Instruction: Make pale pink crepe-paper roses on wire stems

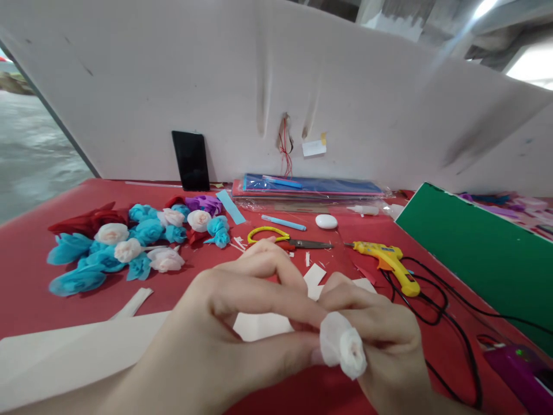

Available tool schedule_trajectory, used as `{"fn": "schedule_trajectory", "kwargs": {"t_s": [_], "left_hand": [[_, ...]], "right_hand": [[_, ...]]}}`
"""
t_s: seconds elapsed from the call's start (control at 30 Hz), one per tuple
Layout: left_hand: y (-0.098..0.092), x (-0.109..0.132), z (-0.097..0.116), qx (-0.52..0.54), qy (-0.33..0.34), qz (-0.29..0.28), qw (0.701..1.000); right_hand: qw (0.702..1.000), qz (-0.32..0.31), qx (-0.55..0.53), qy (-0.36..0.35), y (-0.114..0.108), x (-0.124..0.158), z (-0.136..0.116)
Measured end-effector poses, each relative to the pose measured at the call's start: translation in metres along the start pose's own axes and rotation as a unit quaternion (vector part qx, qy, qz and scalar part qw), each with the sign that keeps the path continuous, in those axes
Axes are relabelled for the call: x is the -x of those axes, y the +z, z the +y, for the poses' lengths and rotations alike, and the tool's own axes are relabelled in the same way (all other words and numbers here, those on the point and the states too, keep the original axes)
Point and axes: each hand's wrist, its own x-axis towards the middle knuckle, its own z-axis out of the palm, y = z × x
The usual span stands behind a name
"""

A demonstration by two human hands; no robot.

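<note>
A small white fabric or paper flower [353, 353] with a rolled centre sits between my hands, near the front of the red table. With thumb and forefinger, my left hand [246, 323] pinches the loose outer petal [330, 337]. My right hand [380, 334] is closed around the flower's lower part, which its fingers hide. Just beyond my hands lie yellow-handled scissors [276, 235] and white paper strips [314, 275]. Under my left forearm runs a long off-white strip [78, 351].
Blue, white, red and purple flowers [147, 230] are heaped at left. A yellow glue gun [384, 256] with a black cord lies right, near a green board [466, 248]. Behind are a white oval object [326, 221], a light-blue pen [283, 222], plastic-wrapped sheets [311, 187] and a leaning black tablet [190, 161].
</note>
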Motion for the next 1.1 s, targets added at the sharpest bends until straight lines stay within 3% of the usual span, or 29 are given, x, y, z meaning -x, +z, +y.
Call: {"fn": "schedule_trajectory", "kwargs": {"t_s": [0.13,0.53,0.83,0.97,1.1], "left_hand": [[0.0008,0.0,-0.0015,0.088,-0.035,-0.02,0.995],[-0.0033,0.004,0.0008,0.151,-0.072,-0.034,0.985],[-0.0006,0.0014,0.0032,0.189,-0.109,-0.038,0.975],[-0.0002,-0.0008,0.0023,0.18,-0.101,-0.029,0.978],[-0.0048,-0.0038,0.0034,0.193,-0.144,-0.079,0.967]], "right_hand": [[1.0,-0.01,-0.003,0.009,-0.0004,0.0024,0.0004],[1.0,-0.009,-0.014,0.025,0.0009,0.0023,-0.0036],[0.977,-0.024,-0.146,0.152,0.0062,0.0047,0.0008],[0.987,-0.025,-0.111,0.117,0.0051,0.0022,-0.0013],[0.999,-0.039,-0.022,0.029,0.0008,-0.0029,-0.0075]]}}
